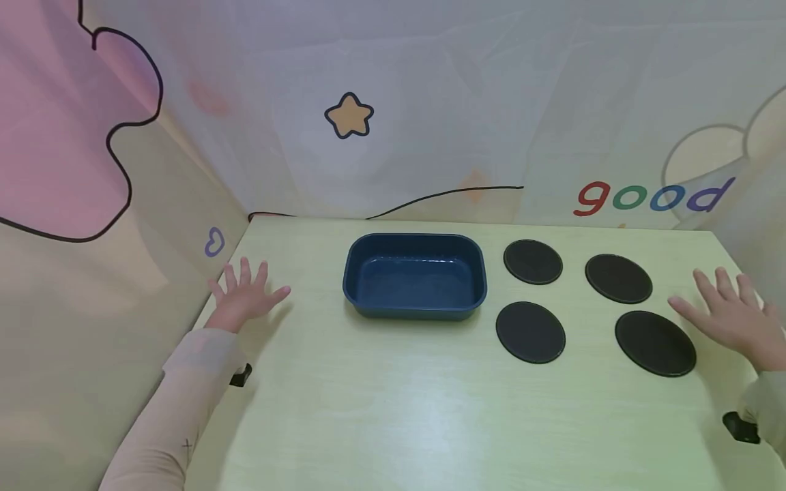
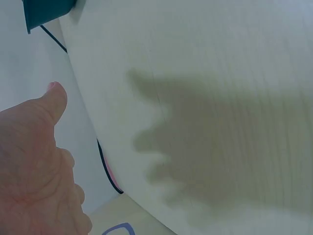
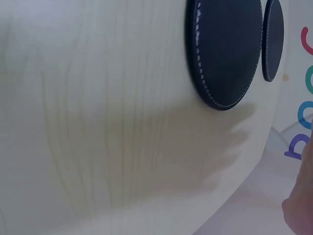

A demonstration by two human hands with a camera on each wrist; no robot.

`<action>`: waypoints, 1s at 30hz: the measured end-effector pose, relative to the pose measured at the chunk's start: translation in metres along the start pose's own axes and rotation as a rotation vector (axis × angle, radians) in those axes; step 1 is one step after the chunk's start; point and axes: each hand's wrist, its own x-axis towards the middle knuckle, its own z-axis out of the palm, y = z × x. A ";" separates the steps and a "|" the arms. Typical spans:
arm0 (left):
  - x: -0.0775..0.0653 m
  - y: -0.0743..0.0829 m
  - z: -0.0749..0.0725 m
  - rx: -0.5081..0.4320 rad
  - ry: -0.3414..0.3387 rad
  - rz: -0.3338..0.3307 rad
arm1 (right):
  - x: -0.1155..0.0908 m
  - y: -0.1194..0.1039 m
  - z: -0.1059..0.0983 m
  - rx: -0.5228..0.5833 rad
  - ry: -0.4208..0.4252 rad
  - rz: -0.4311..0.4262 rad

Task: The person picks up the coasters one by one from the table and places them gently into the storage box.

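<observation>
A dark blue rectangular dish point(image 1: 414, 310) stands on the pale wooden table at the back middle. To its right lie several round black coasters, among them one at the near left point(image 1: 531, 332), one at the far right point(image 1: 618, 278) and one at the near right point(image 1: 655, 343). My left hand point(image 1: 242, 300) hovers over the table's left side with fingers spread, holding nothing. Above the right edge, beside the near-right coaster, my right hand point(image 1: 733, 314) is likewise spread and holds nothing. Stitching rings a coaster point(image 3: 227, 49) in the right wrist view.
A printed cloth backdrop point(image 1: 430, 123) with a star and the coloured word "good" rises behind the table point(image 1: 393, 409) and along both sides. A corner of the blue dish point(image 2: 46, 12) shows in the left wrist view.
</observation>
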 end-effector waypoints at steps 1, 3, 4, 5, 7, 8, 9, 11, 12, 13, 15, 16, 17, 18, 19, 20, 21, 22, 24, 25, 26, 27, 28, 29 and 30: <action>0.001 0.001 0.000 0.004 0.000 0.004 | 0.001 -0.002 -0.001 0.004 0.006 -0.007; 0.001 0.003 0.001 0.007 -0.004 0.012 | 0.002 -0.005 -0.001 0.005 0.007 -0.015; 0.001 0.004 0.001 0.007 -0.005 0.014 | 0.003 -0.007 0.000 0.004 0.009 -0.022; 0.001 0.005 0.002 0.012 -0.008 0.016 | 0.004 -0.008 0.000 0.000 0.007 -0.027; 0.002 0.008 0.003 0.009 -0.009 0.017 | 0.006 -0.011 0.001 -0.001 0.004 -0.037; 0.002 0.009 0.003 0.008 -0.008 0.017 | 0.007 -0.013 0.001 -0.002 0.002 -0.043; 0.002 0.011 0.003 0.007 -0.008 0.019 | 0.008 -0.015 0.001 -0.001 0.001 -0.049; 0.003 0.014 0.004 0.009 -0.007 0.025 | 0.009 -0.020 0.000 0.004 -0.003 -0.065; 0.003 0.016 0.003 0.009 -0.004 0.029 | 0.010 -0.022 0.000 0.008 -0.004 -0.073; 0.003 0.018 0.003 0.013 -0.003 0.034 | 0.010 -0.025 0.000 0.009 -0.004 -0.081; 0.003 0.022 0.003 0.020 -0.001 0.043 | 0.011 -0.031 0.000 0.006 -0.008 -0.101; 0.003 0.024 0.003 0.026 0.001 0.047 | 0.011 -0.034 -0.001 0.005 -0.009 -0.110; 0.003 0.026 0.002 0.029 0.003 0.050 | 0.012 -0.037 -0.001 0.004 -0.010 -0.119; 0.003 0.027 0.002 0.032 0.006 0.053 | 0.012 -0.040 -0.001 0.005 -0.010 -0.127; 0.003 0.029 0.002 0.035 0.008 0.056 | 0.013 -0.043 -0.001 0.004 -0.011 -0.137; 0.002 0.031 0.002 0.038 0.010 0.060 | 0.013 -0.045 -0.002 0.005 -0.016 -0.147; 0.002 0.033 0.001 0.041 0.012 0.063 | 0.013 -0.048 -0.002 0.007 -0.016 -0.154; 0.002 0.035 0.001 0.044 0.014 0.066 | 0.014 -0.050 -0.002 0.008 -0.016 -0.161; 0.000 0.039 0.000 0.047 0.018 0.070 | 0.015 -0.055 -0.003 0.005 -0.022 -0.174; 0.000 0.041 0.000 0.050 0.018 0.072 | 0.015 -0.058 -0.003 0.003 -0.022 -0.180; 0.000 0.044 0.000 0.054 0.018 0.073 | 0.015 -0.061 -0.003 0.001 -0.022 -0.185; 0.000 0.046 0.000 0.056 0.018 0.075 | 0.015 -0.064 -0.003 -0.001 -0.018 -0.190; -0.001 0.049 0.000 0.059 0.018 0.078 | 0.015 -0.067 -0.004 -0.003 -0.019 -0.195; -0.001 0.051 0.000 0.059 0.019 0.081 | 0.015 -0.069 -0.004 -0.005 -0.018 -0.200; -0.002 0.054 0.000 0.063 0.019 0.084 | 0.015 -0.072 -0.004 -0.006 -0.015 -0.207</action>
